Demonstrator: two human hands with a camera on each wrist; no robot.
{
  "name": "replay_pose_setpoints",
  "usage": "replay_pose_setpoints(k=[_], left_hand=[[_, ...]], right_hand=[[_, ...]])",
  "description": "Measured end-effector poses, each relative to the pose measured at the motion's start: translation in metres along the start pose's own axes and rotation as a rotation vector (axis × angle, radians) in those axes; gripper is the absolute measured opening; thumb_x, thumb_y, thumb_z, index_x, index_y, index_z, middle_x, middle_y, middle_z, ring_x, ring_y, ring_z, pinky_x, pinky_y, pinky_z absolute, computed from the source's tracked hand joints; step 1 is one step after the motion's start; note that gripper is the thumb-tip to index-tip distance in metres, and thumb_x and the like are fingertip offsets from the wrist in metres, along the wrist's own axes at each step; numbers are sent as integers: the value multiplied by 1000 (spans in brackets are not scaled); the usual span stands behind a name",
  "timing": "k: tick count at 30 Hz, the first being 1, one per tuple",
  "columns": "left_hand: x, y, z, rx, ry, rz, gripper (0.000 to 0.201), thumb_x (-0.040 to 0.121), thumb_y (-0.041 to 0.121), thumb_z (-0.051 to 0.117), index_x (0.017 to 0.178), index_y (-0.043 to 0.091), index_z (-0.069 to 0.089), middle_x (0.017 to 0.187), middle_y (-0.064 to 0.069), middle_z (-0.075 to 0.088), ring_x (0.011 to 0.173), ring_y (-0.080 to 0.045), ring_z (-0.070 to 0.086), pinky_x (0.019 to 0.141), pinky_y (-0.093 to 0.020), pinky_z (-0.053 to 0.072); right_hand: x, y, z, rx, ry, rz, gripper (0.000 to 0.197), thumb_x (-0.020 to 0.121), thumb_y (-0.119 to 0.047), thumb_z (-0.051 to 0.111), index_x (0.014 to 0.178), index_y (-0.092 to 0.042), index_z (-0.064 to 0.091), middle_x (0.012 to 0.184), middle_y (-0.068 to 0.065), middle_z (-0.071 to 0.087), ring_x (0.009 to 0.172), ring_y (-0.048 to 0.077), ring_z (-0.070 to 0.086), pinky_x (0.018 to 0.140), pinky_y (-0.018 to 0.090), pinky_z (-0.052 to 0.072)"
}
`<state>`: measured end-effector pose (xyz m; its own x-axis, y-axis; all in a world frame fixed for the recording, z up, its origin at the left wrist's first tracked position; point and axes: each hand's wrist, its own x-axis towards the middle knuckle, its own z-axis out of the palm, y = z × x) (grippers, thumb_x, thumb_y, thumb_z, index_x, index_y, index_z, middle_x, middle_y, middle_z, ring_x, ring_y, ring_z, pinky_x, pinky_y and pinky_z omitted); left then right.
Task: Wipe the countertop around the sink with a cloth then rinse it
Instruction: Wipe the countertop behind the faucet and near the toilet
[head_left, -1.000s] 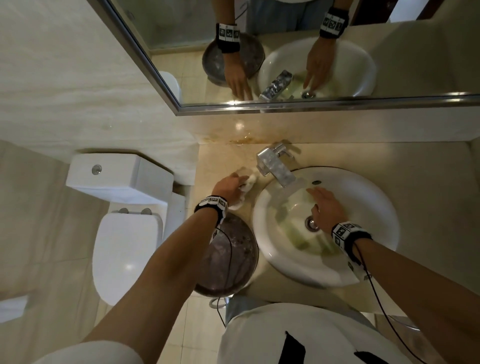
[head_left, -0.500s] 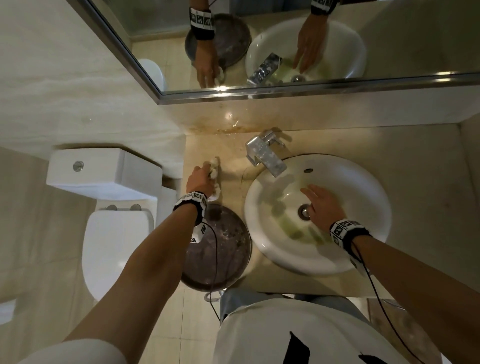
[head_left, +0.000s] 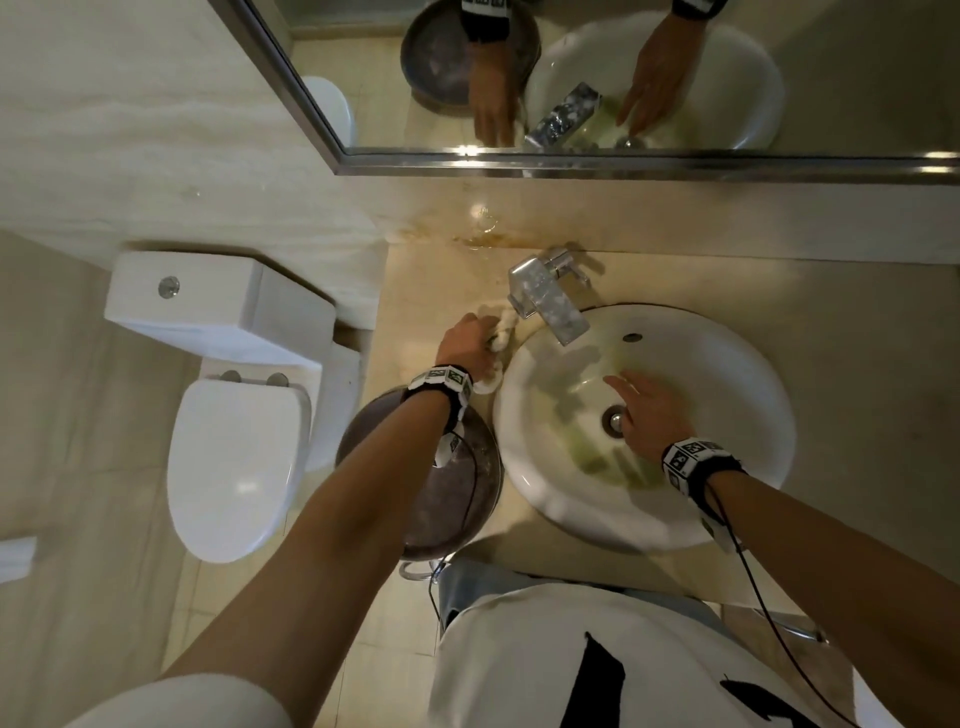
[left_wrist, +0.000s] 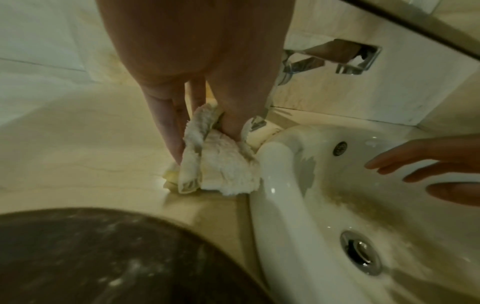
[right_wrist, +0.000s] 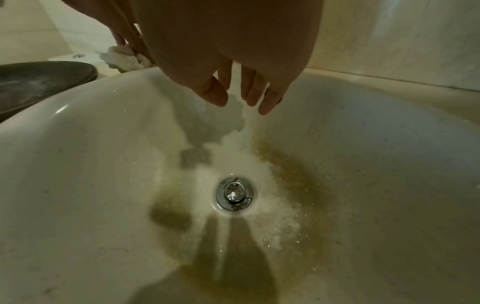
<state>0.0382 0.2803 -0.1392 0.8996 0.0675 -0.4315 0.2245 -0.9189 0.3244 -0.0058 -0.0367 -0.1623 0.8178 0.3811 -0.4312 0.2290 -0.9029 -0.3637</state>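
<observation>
Cloth crowding the sink rim beside the tap

Your left hand (left_wrist: 197, 86) pinches the bunched cloth (left_wrist: 221, 170) on the desk (left_wrist: 78, 144); it may snag the tap (head_left: 545, 299), while your right hand (head_left: 649, 415) hangs wide, holding nothing.

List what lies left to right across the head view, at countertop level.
toilet → dark round lid → left hand gripping the cloth → faucet → sink drain → right hand

One cloth (head_left: 500, 347) — one sink (head_left: 737, 525)
</observation>
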Motion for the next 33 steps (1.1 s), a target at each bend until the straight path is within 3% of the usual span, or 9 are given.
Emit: replay_pose_setpoints(k=[7, 14, 19, 21, 23, 27, 29, 31, 33], left_hand=[[8, 22, 7, -3, -53, 60, 52, 88, 23, 64, 138, 34, 53, 115, -6, 52, 102, -32, 61, 89, -39, 52], [3, 24, 1, 119, -81, 180, 50, 93, 23, 54, 140, 39, 48, 116, -2, 47, 101, -27, 55, 81, -37, 47], [-2, 8, -8, 187, -105, 270, 64, 82, 10, 62, 138, 34, 41, 115, -2, 43, 89, -22, 52, 70, -35, 46], [2, -3, -15, 176, -107, 233, 71, 76, 7, 67, 136, 30, 36, 118, -4, 42, 89, -25, 57, 71, -39, 54], [10, -15, -23, 95, -87, 110, 79, 74, 4, 68, 139, 26, 28, 123, -9, 42, 90, -32, 61, 76, -45, 57], [28, -42, -49, -7, 49, -163, 79, 75, 6, 70, 139, 24, 27, 126, -14, 40, 98, -37, 58, 89, -45, 54], [39, -56, -64, -15, 85, -252, 75, 78, 9, 71, 140, 21, 30, 127, -16, 39, 102, -40, 56, 89, -45, 50], [50, -65, -76, -3, 127, -287, 72, 81, 8, 69, 142, 22, 33, 128, -17, 39, 101, -43, 58, 87, -46, 50], [63, -64, -83, 48, 137, -228, 68, 83, 8, 66, 142, 24, 36, 125, -14, 41, 92, -38, 59, 81, -41, 52]], right_hand=[[-7, 1, 3, 5, 15, -7, 58, 96, -12, 52, 151, -22, 40, 158, 8, 35, 142, 30, 33, 114, 42, 31], [-9, -5, 10, 21, 63, -45, 57, 92, -9, 55, 147, -20, 46, 153, 10, 42, 139, 31, 40, 110, 44, 39], [-10, -15, 9, 46, 90, -52, 59, 92, -6, 53, 149, -20, 44, 152, 10, 43, 139, 29, 39, 111, 43, 38], [-9, -17, 10, 61, 101, -55, 60, 92, -5, 53, 149, -20, 44, 152, 9, 43, 138, 28, 39, 110, 42, 39], [-8, -16, 11, 66, 109, -62, 60, 91, -6, 53, 148, -21, 45, 151, 9, 44, 137, 28, 40, 109, 42, 40], [-8, -11, 9, 88, 103, -42, 58, 93, -6, 51, 149, -19, 44, 152, 9, 43, 139, 28, 39, 111, 42, 39], [-7, -6, 9, 96, 106, -35, 58, 93, -8, 52, 149, -19, 44, 152, 10, 43, 139, 28, 39, 112, 43, 39], [-6, -2, 10, 101, 96, -33, 58, 94, -9, 52, 150, -20, 42, 152, 9, 43, 140, 27, 38, 113, 43, 38], [-4, 3, 9, 110, 83, -25, 59, 94, -10, 51, 151, -22, 40, 153, 8, 41, 141, 25, 36, 114, 42, 36]])
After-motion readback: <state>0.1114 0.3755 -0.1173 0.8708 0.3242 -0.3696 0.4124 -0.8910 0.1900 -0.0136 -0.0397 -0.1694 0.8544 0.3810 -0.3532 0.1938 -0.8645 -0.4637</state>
